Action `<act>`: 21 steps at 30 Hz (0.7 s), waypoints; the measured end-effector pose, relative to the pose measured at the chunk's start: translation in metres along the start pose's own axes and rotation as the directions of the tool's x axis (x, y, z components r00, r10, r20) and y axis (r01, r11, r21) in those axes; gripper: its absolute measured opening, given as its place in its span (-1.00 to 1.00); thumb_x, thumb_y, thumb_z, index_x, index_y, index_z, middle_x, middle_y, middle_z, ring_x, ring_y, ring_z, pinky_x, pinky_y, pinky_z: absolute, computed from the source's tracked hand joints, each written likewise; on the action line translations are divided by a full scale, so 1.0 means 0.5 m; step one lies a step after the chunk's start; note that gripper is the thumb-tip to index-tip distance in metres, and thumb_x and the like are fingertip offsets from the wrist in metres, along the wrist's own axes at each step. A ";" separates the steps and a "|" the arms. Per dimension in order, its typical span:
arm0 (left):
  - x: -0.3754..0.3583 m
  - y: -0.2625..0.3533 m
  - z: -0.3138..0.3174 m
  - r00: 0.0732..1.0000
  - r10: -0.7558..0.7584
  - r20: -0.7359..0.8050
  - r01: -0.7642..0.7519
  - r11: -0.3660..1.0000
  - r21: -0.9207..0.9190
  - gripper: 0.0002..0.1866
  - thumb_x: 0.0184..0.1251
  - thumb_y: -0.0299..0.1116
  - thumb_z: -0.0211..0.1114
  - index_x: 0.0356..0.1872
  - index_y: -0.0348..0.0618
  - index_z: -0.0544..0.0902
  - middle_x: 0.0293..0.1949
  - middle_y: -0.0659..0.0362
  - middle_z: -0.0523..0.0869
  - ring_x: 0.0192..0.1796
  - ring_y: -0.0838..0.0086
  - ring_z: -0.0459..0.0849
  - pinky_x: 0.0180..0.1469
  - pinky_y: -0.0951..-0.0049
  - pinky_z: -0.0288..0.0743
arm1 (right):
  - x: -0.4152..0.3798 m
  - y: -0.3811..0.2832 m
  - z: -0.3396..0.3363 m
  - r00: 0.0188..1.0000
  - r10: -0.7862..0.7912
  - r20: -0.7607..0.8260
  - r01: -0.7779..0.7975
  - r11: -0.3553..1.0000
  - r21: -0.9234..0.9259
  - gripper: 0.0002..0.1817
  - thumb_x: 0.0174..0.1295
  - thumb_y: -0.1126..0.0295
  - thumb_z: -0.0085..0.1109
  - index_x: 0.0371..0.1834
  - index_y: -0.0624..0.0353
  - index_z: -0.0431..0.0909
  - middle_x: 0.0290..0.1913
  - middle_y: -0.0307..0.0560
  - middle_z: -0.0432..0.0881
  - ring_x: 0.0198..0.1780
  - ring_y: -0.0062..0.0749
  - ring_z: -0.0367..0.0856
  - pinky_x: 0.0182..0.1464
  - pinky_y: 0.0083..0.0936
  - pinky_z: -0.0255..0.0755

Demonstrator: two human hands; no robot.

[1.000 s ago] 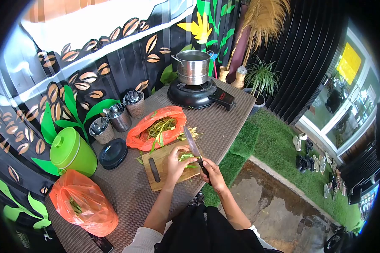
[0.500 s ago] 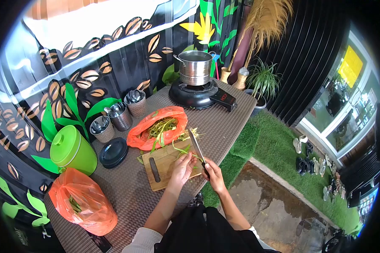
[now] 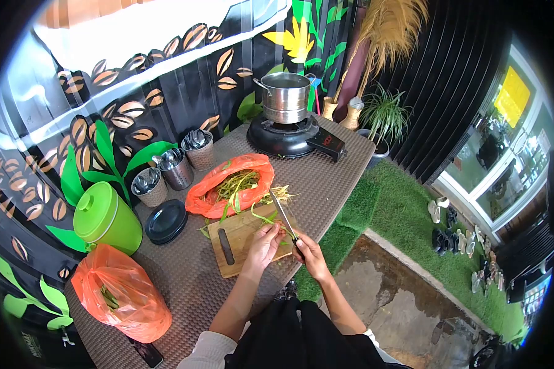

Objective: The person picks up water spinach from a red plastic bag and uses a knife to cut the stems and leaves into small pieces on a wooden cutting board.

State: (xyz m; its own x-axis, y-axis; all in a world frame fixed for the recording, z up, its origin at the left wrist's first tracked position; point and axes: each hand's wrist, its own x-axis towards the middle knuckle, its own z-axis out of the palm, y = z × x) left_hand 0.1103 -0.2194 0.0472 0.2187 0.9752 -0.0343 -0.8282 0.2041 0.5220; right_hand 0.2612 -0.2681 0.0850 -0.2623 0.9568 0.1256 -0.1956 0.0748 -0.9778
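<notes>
Over the wooden cutting board, my left hand is closed, pinching a thin green vegetable stem near its fingertips. My right hand grips the black handle of a knife. Its blade points up and away, beside the left fingertips and the stem. Just beyond the board lies an open orange plastic bag filled with long leafy greens. Pale, root-like ends stick out at the bag's right side. My fingers hide part of the stem.
A steel pot stands on a black portable gas stove at the far end of the table. Along the wall are cutlery cups, dark plates and a green lidded bucket. Another orange bag and a phone lie front left.
The knife blade has tilted slightly to the left, its tip nearer the bag. Both hands stay close together over the board's near right side.
</notes>
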 end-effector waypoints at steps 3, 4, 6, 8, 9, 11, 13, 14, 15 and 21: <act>0.000 0.002 -0.001 1.000 -0.013 -0.012 0.014 0.999 0.035 -0.90 0.35 -0.40 0.18 -0.22 -0.18 0.57 -0.29 0.25 0.63 -0.22 0.59 0.58 -0.07 0.59 0.52 | 0.001 0.001 0.000 1.000 0.000 0.008 0.000 1.000 0.016 -0.58 0.43 0.32 -0.16 0.32 0.14 0.30 -0.53 -0.43 0.15 -0.54 -0.74 0.12 -0.49 -0.74 0.04; -0.001 0.001 -0.001 1.000 -0.011 -0.022 0.012 0.999 0.041 -0.90 0.35 -0.40 0.18 -0.22 -0.18 0.57 -0.28 0.24 0.63 -0.22 0.58 0.58 -0.07 0.59 0.52 | 0.001 0.002 0.000 1.000 -0.003 0.012 0.003 0.999 0.034 -0.58 0.43 0.33 -0.16 0.32 0.15 0.31 -0.53 -0.43 0.15 -0.53 -0.74 0.11 -0.49 -0.74 0.04; -0.002 0.001 -0.001 0.999 -0.010 -0.031 0.011 0.999 0.047 -0.90 0.35 -0.40 0.18 -0.23 -0.19 0.57 -0.28 0.24 0.63 -0.21 0.58 0.58 -0.07 0.59 0.52 | 0.000 0.006 0.000 1.000 -0.007 0.010 0.007 1.000 0.030 -0.58 0.43 0.33 -0.15 0.32 0.16 0.31 -0.53 -0.43 0.15 -0.53 -0.74 0.11 -0.48 -0.74 0.04; -0.003 0.004 -0.002 1.000 -0.002 -0.005 0.003 0.999 0.046 -0.90 0.35 -0.41 0.17 -0.22 -0.19 0.57 -0.27 0.23 0.63 -0.20 0.57 0.58 -0.04 0.58 0.50 | 0.000 0.006 0.001 1.000 -0.011 0.010 0.010 1.000 0.027 -0.59 0.43 0.34 -0.15 0.31 0.17 0.31 -0.53 -0.43 0.15 -0.53 -0.74 0.11 -0.48 -0.74 0.04; -0.003 0.004 -0.003 1.000 -0.003 -0.005 0.003 0.999 0.046 -0.90 0.35 -0.41 0.17 -0.22 -0.19 0.57 -0.27 0.23 0.63 -0.20 0.57 0.58 -0.04 0.58 0.50 | -0.001 0.002 0.002 1.000 -0.012 0.009 0.012 1.000 0.023 -0.59 0.43 0.34 -0.15 0.31 0.17 0.31 -0.53 -0.43 0.15 -0.52 -0.74 0.11 -0.48 -0.74 0.04; -0.003 0.003 -0.004 1.000 0.007 -0.025 -0.006 0.998 0.058 -0.91 0.36 -0.42 0.17 -0.23 -0.20 0.57 -0.26 0.21 0.64 -0.18 0.55 0.58 0.00 0.54 0.49 | -0.001 -0.003 0.004 1.000 -0.014 0.008 0.014 1.000 0.020 -0.59 0.43 0.34 -0.14 0.30 0.16 0.32 -0.53 -0.43 0.15 -0.52 -0.74 0.11 -0.48 -0.74 0.04; -0.006 0.006 0.003 1.000 0.007 0.002 -0.007 0.993 0.114 -0.91 0.35 -0.42 0.17 -0.23 -0.20 0.58 -0.24 0.21 0.64 -0.16 0.54 0.58 0.02 0.52 0.48 | 0.000 -0.006 0.005 1.000 -0.003 0.004 0.003 1.000 0.000 -0.61 0.42 0.35 -0.13 0.28 0.16 0.33 -0.54 -0.43 0.16 -0.53 -0.74 0.12 -0.49 -0.73 0.04; -0.007 0.006 0.008 1.000 0.006 0.029 -0.011 0.985 0.169 -0.91 0.35 -0.42 0.16 -0.24 -0.20 0.58 -0.23 0.20 0.65 -0.15 0.53 0.58 0.03 0.50 0.47 | 0.000 -0.002 0.005 1.000 -0.003 0.003 0.003 1.000 0.000 -0.61 0.42 0.35 -0.13 0.28 0.16 0.33 -0.54 -0.43 0.16 -0.53 -0.74 0.12 -0.49 -0.73 0.04; -0.007 0.002 0.007 1.000 0.004 0.030 -0.009 0.985 0.170 -0.91 0.35 -0.42 0.16 -0.24 -0.20 0.58 -0.23 0.20 0.65 -0.15 0.53 0.58 0.03 0.50 0.47 | 0.002 0.003 0.006 1.000 0.000 -0.022 0.000 1.000 0.005 -0.62 0.42 0.35 -0.11 0.27 0.15 0.34 -0.55 -0.42 0.16 -0.53 -0.74 0.12 -0.49 -0.73 0.04; -0.010 -0.004 0.013 0.998 0.040 0.040 -0.044 0.993 0.114 -0.91 0.35 -0.42 0.16 -0.23 -0.18 0.59 -0.19 0.20 0.64 -0.09 0.52 0.57 0.06 0.48 0.44 | 0.001 -0.001 0.004 0.999 -0.011 -0.034 0.012 1.000 0.017 -0.66 0.41 0.36 -0.09 0.22 0.16 0.36 -0.58 -0.42 0.17 -0.55 -0.74 0.13 -0.50 -0.72 0.05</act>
State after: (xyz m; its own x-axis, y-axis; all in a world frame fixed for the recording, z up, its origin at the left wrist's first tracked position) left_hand 0.1141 -0.2250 0.0519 0.2061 0.9783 0.0202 -0.7730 0.1501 0.6164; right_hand 0.2590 -0.2682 0.0859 -0.2275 0.9650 0.1306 -0.2144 0.0812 -0.9734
